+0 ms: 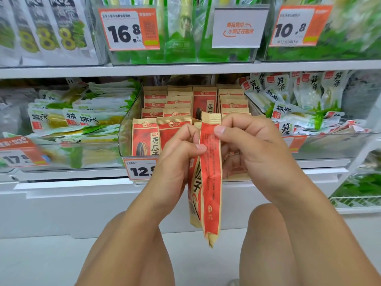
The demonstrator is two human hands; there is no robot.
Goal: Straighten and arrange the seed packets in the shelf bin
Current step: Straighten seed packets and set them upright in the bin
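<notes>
Head view is showing the left hand (181, 153) and right hand (247, 145) pinching one sunflower seed packet (210, 182), its length hanging below the fingers (221, 130), before the clear shelf bin (125, 129). Gripped only near its top, it is risking slipping free or crumpling the upright packets (179, 104) behind the fingers.

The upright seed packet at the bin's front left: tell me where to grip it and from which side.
Pinch the front-left seed packet by its crimped tan top edge, coming from above. It stands upright in the clear bin, whose front wall covers its lower part, with another packet close on its right, so the top is probably the only free part.
</notes>
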